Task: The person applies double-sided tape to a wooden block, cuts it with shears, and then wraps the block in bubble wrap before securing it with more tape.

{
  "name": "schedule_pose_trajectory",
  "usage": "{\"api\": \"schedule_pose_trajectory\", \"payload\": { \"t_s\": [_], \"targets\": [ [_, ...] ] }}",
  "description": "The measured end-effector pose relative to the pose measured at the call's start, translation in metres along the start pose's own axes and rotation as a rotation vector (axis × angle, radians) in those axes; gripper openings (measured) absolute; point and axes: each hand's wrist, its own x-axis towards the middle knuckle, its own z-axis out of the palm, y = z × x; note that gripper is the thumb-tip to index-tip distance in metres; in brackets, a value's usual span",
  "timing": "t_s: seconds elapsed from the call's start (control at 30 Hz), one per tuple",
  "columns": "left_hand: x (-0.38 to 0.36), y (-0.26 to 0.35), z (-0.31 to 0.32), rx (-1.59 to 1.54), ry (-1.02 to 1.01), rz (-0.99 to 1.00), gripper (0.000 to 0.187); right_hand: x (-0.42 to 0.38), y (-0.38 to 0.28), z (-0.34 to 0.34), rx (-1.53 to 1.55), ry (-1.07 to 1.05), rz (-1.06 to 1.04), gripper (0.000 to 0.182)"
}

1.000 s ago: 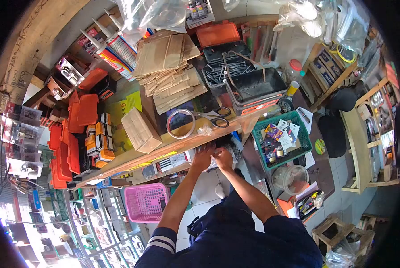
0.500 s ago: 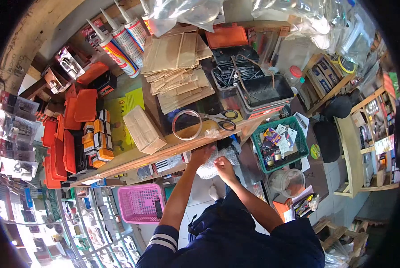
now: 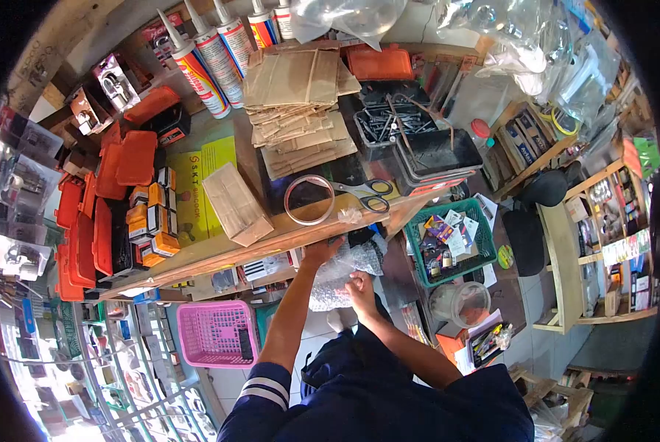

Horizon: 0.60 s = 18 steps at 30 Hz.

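A crumpled sheet of clear bubble wrap [image 3: 335,289] hangs below the front edge of the wooden workbench. My left hand [image 3: 321,252] is at its upper left side, close under the bench edge, with fingers stretched out and their tips partly in shadow. My right hand [image 3: 361,296] is over the right part of the wrap, its fingers curled and pinched on it. Something dark [image 3: 361,236] shows behind the wrap under the bench; its kind is hidden. Just above on the bench lie a roll of tape [image 3: 289,200] and black-handled scissors [image 3: 376,195].
The workbench [image 3: 190,269] carries a small cardboard box [image 3: 234,204], stacked flattened cardboard [image 3: 293,81], sealant tubes [image 3: 201,81] and orange cases [image 3: 135,158]. A pink basket [image 3: 186,335] stands lower left. At right are a green basket [image 3: 420,271] and a clear plastic tub [image 3: 470,303].
My left hand has moved left and up toward the bench edge. More of the bubble wrap shows, spread lower and wider. My right hand has shifted slightly down and left.
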Motion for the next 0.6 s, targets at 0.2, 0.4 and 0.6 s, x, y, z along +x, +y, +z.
{"api": "schedule_pose_trajectory", "payload": {
  "t_s": [0.2,0.4,0.6],
  "targets": [
    [0.012,-0.013,0.019,0.048,0.075,-0.059,0.073,-0.008,-0.025,-0.003,0.027,-0.034,0.014,0.028],
    [0.011,-0.013,0.016,-0.114,0.166,0.051,0.065,-0.006,-0.035,-0.019,-0.012,-0.029,-0.020,0.025],
    [0.019,-0.041,0.043,0.110,0.346,0.130,0.054,0.009,-0.026,-0.049,-0.137,0.044,0.164,0.029]
  ]
}}
